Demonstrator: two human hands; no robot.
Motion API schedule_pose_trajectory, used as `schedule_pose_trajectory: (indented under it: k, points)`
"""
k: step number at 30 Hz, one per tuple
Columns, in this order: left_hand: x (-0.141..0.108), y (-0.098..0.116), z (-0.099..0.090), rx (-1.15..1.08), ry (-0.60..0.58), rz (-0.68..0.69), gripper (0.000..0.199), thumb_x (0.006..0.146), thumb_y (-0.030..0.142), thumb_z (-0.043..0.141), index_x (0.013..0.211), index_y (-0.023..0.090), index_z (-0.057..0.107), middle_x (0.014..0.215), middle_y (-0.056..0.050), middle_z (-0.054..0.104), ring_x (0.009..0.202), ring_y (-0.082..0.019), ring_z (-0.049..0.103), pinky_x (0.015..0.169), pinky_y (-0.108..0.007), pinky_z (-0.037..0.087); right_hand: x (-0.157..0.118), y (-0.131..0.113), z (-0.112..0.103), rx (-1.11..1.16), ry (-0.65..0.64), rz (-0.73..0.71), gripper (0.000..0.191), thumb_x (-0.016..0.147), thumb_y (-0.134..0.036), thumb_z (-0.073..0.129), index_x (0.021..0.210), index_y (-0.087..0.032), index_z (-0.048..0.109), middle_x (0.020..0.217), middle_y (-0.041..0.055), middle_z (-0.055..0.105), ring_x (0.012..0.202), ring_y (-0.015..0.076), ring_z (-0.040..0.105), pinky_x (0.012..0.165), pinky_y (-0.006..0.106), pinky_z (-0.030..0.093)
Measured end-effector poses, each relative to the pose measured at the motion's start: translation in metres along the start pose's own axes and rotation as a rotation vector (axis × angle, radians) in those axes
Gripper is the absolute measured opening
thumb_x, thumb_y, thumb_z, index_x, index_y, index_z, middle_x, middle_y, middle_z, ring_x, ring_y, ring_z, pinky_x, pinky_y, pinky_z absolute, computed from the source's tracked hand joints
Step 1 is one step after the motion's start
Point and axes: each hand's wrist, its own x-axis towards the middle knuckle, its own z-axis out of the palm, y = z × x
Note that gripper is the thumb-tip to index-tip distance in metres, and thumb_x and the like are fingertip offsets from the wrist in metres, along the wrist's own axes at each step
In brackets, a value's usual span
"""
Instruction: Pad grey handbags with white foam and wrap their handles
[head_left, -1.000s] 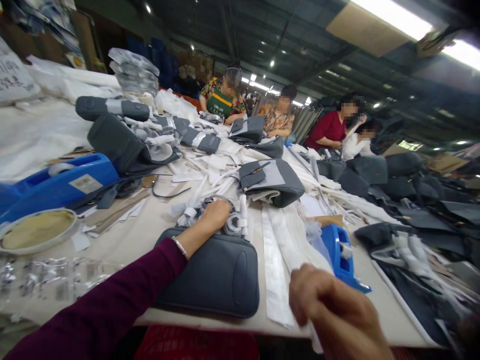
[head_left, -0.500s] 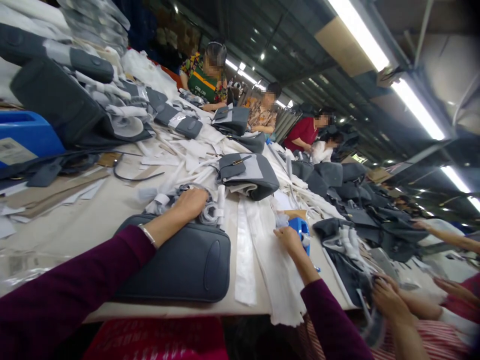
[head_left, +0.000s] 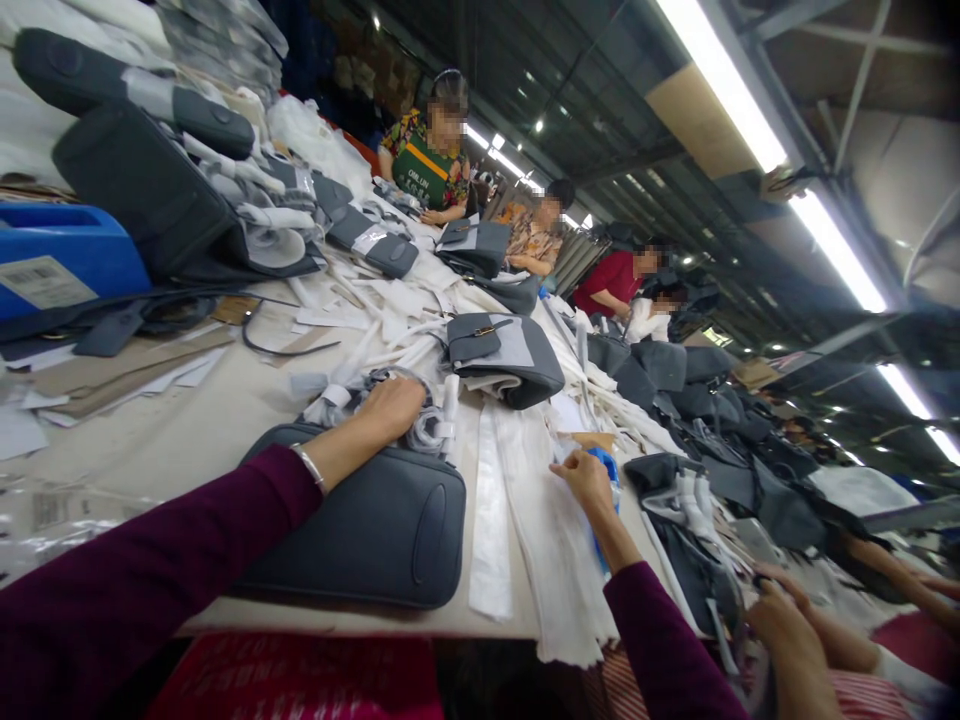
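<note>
Dark grey bag (head_left: 352, 530) in front, right hand (head_left: 585, 480) by the blue dispenser (head_left: 609, 468)

Table (head_left: 180, 420) in use, bag lying at its near edge; the left hand (head_left: 391, 408) rests over the wrapped bundle (head_left: 427, 428) behind it, grip hidden; right fingertips narrow, holding what, can't tell; a reaching step, I'd judge, and the next move calls for a steady left hold

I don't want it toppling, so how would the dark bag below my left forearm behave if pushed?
The dark bag probably won't roll or tip, since it lies flat on the table. It likely holds shape, as its surface looks smooth and full.
</note>
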Motion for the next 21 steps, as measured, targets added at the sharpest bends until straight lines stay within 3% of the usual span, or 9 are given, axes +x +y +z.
schedule_pose_trajectory:
  k: [4,7,9,12,14,16,21]
  points:
    - [0.000,0.000,0.000,-0.003,0.007,0.000,0.031,0.083,0.000,0.038,0.097,0.003,0.066,0.097,-0.024,0.068,0.095,-0.029,0.066,0.082,-0.039,0.050,-0.004,-0.009,-0.011,0.108,0.034,-0.059,0.028,0.071,-0.038,0.062,0.056,-0.021,0.045,0.055,-0.0008,0.052,0.057,0.0163,0.050,0.058,0.028,0.032]
    - [0.000,0.000,0.001,-0.004,0.010,-0.006,0.032,0.084,0.001,0.038,0.098,0.003,0.066,0.097,-0.024,0.067,0.094,-0.030,0.066,0.081,-0.040,0.050,-0.022,-0.023,-0.015,0.200,0.007,-0.112,0.028,0.071,-0.039,0.061,0.057,-0.022,0.044,0.056,-0.0010,0.052,0.058,0.0161,0.048,0.060,0.029,0.033]
    - [0.001,-0.001,0.003,-0.004,0.009,-0.011,0.032,0.085,0.002,0.037,0.099,0.003,0.066,0.099,-0.024,0.067,0.095,-0.028,0.065,0.082,-0.039,0.050,-0.042,-0.033,-0.012,0.271,-0.074,-0.153,0.025,0.070,-0.037,0.062,0.058,-0.021,0.046,0.056,-0.0017,0.053,0.057,0.0154,0.048,0.059,0.028,0.033]
    - [0.002,-0.002,0.004,-0.004,0.001,-0.018,0.032,0.085,0.002,0.038,0.101,0.002,0.065,0.101,-0.024,0.067,0.098,-0.026,0.064,0.085,-0.036,0.049,-0.072,-0.044,-0.004,0.392,-0.299,-0.203,0.022,0.063,-0.033,0.070,0.058,-0.019,0.054,0.055,-0.0025,0.056,0.055,0.0139,0.052,0.055,0.026,0.037]
    - [0.002,-0.002,0.004,-0.001,-0.007,-0.021,0.033,0.085,0.001,0.037,0.102,0.002,0.065,0.102,-0.023,0.067,0.099,-0.026,0.064,0.086,-0.035,0.048,-0.078,-0.045,0.002,0.477,-0.422,-0.193,0.022,0.062,-0.034,0.072,0.058,-0.017,0.059,0.054,-0.0016,0.059,0.054,0.0141,0.056,0.053,0.025,0.041]
    - [0.003,-0.002,0.004,0.004,-0.015,-0.026,0.035,0.085,0.001,0.036,0.102,0.004,0.066,0.102,-0.022,0.067,0.099,-0.027,0.064,0.086,-0.035,0.049,-0.068,-0.040,0.006,0.559,-0.427,-0.125,0.024,0.069,-0.037,0.068,0.062,-0.016,0.060,0.056,0.0002,0.060,0.055,0.0152,0.059,0.054,0.026,0.047]
    - [0.005,-0.001,0.004,0.020,-0.030,-0.051,0.035,0.084,0.004,0.036,0.102,0.006,0.067,0.099,-0.022,0.068,0.097,-0.028,0.066,0.082,-0.034,0.051,-0.008,-0.023,0.012,0.678,-0.160,0.069,0.024,0.087,-0.034,0.057,0.081,-0.012,0.060,0.066,0.0003,0.059,0.058,0.0122,0.060,0.056,0.027,0.052]
